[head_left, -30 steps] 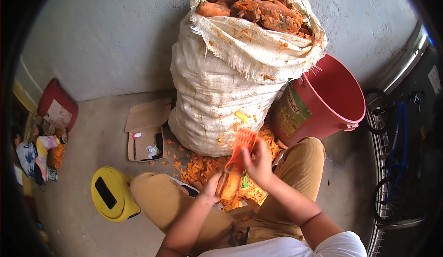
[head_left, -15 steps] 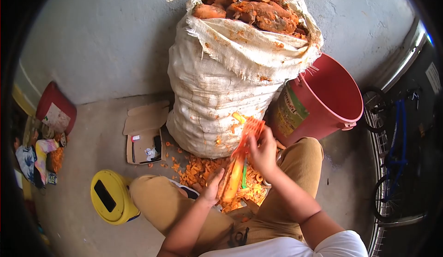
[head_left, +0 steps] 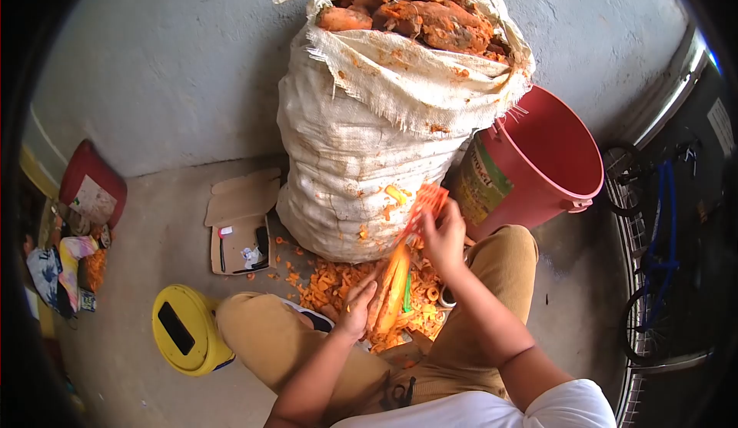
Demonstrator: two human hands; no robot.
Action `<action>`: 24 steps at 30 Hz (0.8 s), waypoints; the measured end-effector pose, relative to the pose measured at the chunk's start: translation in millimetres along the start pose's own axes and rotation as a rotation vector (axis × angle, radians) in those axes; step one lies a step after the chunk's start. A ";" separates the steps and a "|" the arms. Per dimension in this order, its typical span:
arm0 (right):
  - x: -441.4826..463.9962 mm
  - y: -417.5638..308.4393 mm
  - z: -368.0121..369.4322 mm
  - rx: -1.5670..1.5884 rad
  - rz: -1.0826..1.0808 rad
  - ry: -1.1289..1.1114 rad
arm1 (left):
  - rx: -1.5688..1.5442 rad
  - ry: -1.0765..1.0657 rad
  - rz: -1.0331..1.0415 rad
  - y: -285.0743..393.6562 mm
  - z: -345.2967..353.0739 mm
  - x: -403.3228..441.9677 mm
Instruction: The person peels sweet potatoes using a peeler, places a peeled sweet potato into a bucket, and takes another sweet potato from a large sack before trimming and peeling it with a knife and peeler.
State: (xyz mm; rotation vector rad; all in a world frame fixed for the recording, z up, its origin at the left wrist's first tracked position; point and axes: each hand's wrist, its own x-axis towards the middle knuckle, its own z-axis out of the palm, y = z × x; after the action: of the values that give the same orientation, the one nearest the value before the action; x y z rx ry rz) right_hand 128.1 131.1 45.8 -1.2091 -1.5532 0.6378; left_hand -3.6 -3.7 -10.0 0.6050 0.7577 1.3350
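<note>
Both knees are bent and spread. The left hand is curled, its forearm slanting forward; the right hand reaches farther out, fingers bent, right forearm angled inward.

Shirt: white, short-sleeved. Trousers: tan, fine-ribbed cloth; dark drawstring at the waist. One shoe: dark, white-edged, partly hidden.

A partly peeled root slants below an orange slotted tool.
</note>
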 end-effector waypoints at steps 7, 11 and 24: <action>-5.0 -24.6 -11.7 0.022 -0.042 -0.048 | -0.059 0.020 -0.038 3.4 9.1 -4.7; -34.8 -39.6 -3.7 -0.074 -0.053 -0.184 | 0.019 0.026 -0.083 2.9 3.0 -5.4; -0.7 -23.7 -14.1 0.190 0.129 -0.101 | -0.296 0.113 -0.162 6.4 2.3 -3.0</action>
State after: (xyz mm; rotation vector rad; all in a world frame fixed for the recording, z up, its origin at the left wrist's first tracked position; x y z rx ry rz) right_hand 132.2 119.6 70.6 -1.1535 -1.4688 0.9228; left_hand -6.0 -5.6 -3.3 0.2298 0.6682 1.3073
